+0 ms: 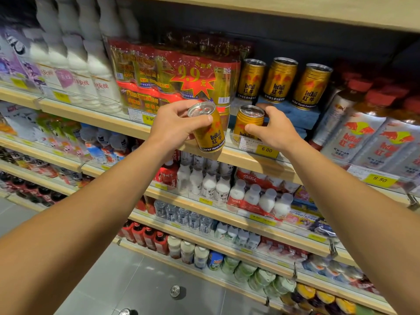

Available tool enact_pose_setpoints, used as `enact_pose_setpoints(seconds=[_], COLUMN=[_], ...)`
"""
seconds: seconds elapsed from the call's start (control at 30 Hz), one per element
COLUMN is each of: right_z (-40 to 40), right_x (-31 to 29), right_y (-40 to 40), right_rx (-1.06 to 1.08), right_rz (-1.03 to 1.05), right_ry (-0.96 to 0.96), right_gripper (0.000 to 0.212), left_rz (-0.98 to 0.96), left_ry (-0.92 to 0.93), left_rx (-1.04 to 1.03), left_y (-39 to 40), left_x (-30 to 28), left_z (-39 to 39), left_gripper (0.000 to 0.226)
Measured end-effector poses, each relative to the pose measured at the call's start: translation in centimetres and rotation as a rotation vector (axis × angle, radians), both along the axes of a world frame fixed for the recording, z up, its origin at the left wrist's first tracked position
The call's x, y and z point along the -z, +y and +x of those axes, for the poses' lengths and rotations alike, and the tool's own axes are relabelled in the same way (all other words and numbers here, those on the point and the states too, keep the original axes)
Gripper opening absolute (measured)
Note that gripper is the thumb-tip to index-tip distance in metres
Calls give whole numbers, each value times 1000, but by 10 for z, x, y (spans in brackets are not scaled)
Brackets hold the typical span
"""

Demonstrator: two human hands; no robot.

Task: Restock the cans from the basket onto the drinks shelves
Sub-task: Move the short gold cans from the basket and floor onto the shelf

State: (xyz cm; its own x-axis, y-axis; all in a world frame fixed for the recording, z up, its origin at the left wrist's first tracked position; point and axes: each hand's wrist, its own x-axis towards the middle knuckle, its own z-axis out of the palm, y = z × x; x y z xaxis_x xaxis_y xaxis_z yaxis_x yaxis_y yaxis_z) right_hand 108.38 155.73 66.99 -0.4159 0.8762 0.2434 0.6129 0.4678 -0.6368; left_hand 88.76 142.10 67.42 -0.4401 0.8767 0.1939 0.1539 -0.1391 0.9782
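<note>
left hand: your left hand [175,125] grips a gold can [208,128], thumb across its front, fingers curled round the back; can tilts, silver pull-tab top toward you, held just in front of the shelf edge [252,159] at frame centre.
right hand: your right hand [276,130] holds a second gold can [248,121] standing upright on the shelf; thumb presses its front, fingers wrap the far side, partly hidden.
can position: held can sits just left of the shelved can, near but apart; both below the row of cans.
back row: three gold cans [281,79] stand upright on a blue block [293,112], upper centre-right, ribbed metal bodies, red bull logos.
multipack: glossy red-and-gold shrink-wrapped pack [172,73] left of the cans, crinkled film, big price star.
bottles right: silver-wrapped bottles [368,142] with red caps, right of frame.
bottles left: white ridged plastic bottles [91,64], upper left, blurred.
price tag: yellow tag [267,150] on a clear plastic rail below your right hand.
floor: two can tops [175,291] visible on grey tile, bottom centre; basket can't be made out.
</note>
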Motion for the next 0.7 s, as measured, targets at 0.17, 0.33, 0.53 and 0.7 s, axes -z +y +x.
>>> enact_pose_setpoints(seconds=[0.17,0.33,0.53,0.7], right_z=[-2,-2,4,4], right_x=[-2,0,-4,0], right_y=[3,4,4,6], right_rx=[-39,-50,-71,-51], right_rz=[-30,-12,3,39], right_ry=[-25,-34,-67,-63], right_gripper=[59,64,77,68], left_rz=[8,11,3,22], left_ry=[-24,-17,-6,0], left_rx=[-2,-4,-14,-22], left_y=[3,3,2,1], left_x=[1,1,-3,-10], left_z=[-2,-1,1,4], left_gripper=[39,39,39,29])
